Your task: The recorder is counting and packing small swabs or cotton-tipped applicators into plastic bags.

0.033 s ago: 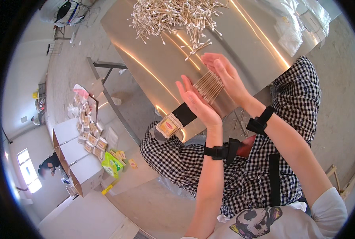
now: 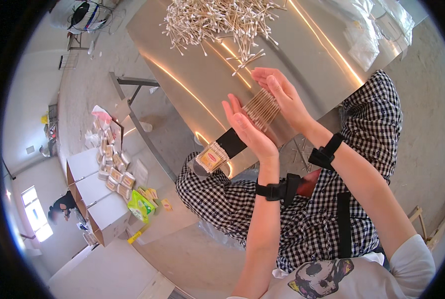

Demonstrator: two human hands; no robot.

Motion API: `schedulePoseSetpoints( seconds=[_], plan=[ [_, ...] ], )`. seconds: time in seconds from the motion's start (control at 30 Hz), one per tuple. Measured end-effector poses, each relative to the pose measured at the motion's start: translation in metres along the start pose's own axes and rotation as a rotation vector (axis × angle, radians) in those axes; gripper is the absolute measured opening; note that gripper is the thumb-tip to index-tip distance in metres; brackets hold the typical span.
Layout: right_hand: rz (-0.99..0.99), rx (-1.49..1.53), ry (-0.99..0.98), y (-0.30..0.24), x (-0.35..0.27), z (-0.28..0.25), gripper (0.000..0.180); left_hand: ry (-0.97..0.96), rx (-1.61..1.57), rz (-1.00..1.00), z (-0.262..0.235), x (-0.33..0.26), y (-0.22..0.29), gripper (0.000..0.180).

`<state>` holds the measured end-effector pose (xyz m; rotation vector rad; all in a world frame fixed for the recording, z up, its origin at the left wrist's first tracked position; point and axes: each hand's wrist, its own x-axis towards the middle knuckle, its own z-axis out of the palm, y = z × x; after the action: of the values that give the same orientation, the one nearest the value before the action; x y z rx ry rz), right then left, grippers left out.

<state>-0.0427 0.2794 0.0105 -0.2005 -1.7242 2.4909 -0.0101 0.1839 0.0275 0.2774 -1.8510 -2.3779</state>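
Observation:
A row of cotton swabs (image 2: 261, 110) lies between my two palms, over the near part of the metal table (image 2: 207, 82). My left hand (image 2: 251, 132) presses on one end of the bundle with its fingers stretched out. Against the opposite end rests my right hand (image 2: 282, 97), its fingers long and the thumb alongside. Left of my left hand, a clear box (image 2: 212, 158) filled with swabs and a yellow-red label stands by a black strip (image 2: 231, 142) at the table edge. A big loose heap of swabs (image 2: 217, 22) covers the far side of the table.
Clear plastic bags (image 2: 364, 42) lie at the table's far right. To the left are several packed swab boxes (image 2: 113, 167), a green packet (image 2: 140, 205), white cartons (image 2: 95, 192) and a yellow-handled tool (image 2: 136, 234). Another person (image 2: 63, 205) is beyond the cartons.

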Motion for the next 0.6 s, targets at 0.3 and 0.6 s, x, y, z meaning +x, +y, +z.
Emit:
schedulePoseSetpoints(
  seconds=[0.3, 0.6],
  plan=[
    [0.006, 0.100, -0.045, 0.000, 0.004, -0.011, 0.050, -0.030, -0.096, -0.008, -0.004, 0.004, -0.001, 0.076],
    [0.028, 0.127, 0.078, 0.004, -0.033, -0.002, 0.053, -0.073, -0.038, -0.010, -0.012, -0.009, 0.002, 0.075]
  ],
)
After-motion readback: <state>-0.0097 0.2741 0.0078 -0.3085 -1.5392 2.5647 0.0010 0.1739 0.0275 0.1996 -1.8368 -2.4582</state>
